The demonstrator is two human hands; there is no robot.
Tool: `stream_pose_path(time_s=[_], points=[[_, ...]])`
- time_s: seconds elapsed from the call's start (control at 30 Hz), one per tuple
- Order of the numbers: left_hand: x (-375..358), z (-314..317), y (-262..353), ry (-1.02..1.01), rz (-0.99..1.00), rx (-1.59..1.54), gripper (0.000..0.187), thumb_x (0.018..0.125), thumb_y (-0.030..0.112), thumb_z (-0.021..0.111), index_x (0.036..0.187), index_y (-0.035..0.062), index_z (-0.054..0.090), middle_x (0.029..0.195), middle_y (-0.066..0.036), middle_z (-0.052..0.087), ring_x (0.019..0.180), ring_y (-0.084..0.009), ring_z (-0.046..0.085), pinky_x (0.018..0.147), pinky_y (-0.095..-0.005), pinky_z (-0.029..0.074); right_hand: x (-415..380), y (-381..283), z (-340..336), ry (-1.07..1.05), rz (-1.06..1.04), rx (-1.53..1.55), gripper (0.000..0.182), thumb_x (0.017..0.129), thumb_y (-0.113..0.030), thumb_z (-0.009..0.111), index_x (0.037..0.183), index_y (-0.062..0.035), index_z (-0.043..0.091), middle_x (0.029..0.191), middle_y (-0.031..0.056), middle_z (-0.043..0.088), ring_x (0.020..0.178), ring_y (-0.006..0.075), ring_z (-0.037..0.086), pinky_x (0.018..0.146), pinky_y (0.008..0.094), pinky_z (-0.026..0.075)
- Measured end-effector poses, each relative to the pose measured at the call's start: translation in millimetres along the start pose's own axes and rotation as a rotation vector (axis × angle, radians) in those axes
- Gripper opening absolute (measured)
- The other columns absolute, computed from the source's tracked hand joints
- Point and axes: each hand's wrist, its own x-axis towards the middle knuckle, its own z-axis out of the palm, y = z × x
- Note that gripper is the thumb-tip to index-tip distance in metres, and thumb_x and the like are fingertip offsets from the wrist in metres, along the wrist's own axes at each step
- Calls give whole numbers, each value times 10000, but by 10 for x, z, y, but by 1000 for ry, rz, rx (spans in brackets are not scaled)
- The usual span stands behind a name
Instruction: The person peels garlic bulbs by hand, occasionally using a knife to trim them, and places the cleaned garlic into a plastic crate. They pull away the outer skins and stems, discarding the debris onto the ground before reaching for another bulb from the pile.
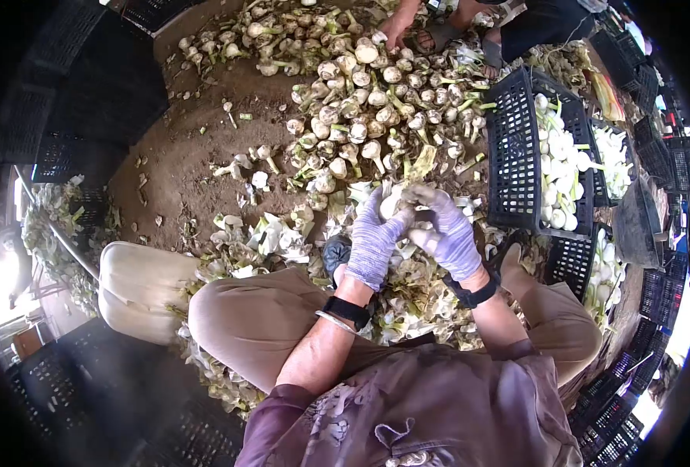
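In the head view, both my hands wear greyish-purple knitted gloves and meet above the floor between my knees. My left hand [376, 241] is closed around a white garlic bulb [392, 204] from the left side. My right hand [448, 233] has its fingers curled at the bulb's right side, against some brownish outer skin; its thumb points toward the left hand. The fingers partly cover the bulb. Just beyond lies a heap of unpeeled garlic bulbs [376, 97] with short green stems. Loose peeled skins [415, 300] cover the floor under my wrists.
A black crate [514, 148] filled with cleaned white bulbs [559, 159] stands at right, with more filled crates beside it. Another person's hand [394, 29] touches the heap's far edge. A pale plastic container [139, 292] lies left of my knee. Dark crates [88, 93] stand at far left.
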Motion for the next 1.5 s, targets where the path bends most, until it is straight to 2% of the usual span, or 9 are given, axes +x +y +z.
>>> stream_pose_path(time_s=[0.07,0.13,0.23,0.67,0.87,1.13,1.17,1.27,1.5], points=[[-57,49,44,-14,96,4,621,812,15,645,1339,-40,321,1122,-90,548,965,-137,553,853,-254,472,-52,0,-93,272,246,616,422,756,-14,621,1167,-33,525,1087,107,614,1044,184,577,925,306,458],[-81,121,21,-28,145,53,656,786,16,670,1337,-48,320,1139,-100,543,992,-148,545,873,-254,458,-35,38,-192,400,407,518,234,829,-178,630,1019,-52,585,784,34,645,584,90,585,505,199,477],[-93,196,-44,-20,448,730,751,701,97,758,1313,-55,350,1160,-144,542,1057,-195,522,923,-288,416,-74,75,-224,314,553,532,223,828,-299,647,904,-98,587,573,-43,517,402,70,475,351,205,363],[-278,319,55,-115,709,1165,617,637,210,801,1131,-8,502,1001,-159,592,938,-293,588,808,-363,472,-252,20,-310,434,494,821,120,776,-103,649,816,7,625,646,42,610,444,110,539,368,225,407],[-225,249,30,-343,-42,-371,497,814,308,651,1141,-40,512,1073,-126,606,951,-198,599,865,-296,481,-355,-124,-454,242,381,438,146,764,-62,635,905,-28,648,660,18,621,523,93,565,460,211,452],[-296,242,24,-350,0,-242,551,821,378,638,1185,-12,496,1005,-87,602,959,-163,563,682,-296,525,-296,-278,-370,245,307,482,291,751,-67,667,1024,24,622,797,31,664,643,81,593,584,215,473],[-340,322,18,-197,200,41,531,830,331,648,1209,12,456,883,-37,592,807,-116,572,709,-238,487,-290,-217,-390,220,201,156,280,737,-61,682,1007,-5,631,802,34,674,670,105,618,611,222,485],[-403,255,115,-178,36,76,493,827,335,650,1166,12,497,841,-17,592,723,-83,559,643,-208,476,-277,-117,-404,159,-260,-463,253,739,-43,667,990,-36,635,843,52,682,732,137,644,671,235,506],[-275,189,-13,-163,-175,-290,361,893,354,549,1025,19,573,887,-68,629,714,-152,609,606,-271,522,-169,102,-326,94,290,54,207,760,9,600,958,-38,635,888,16,664,775,110,624,689,223,504]])
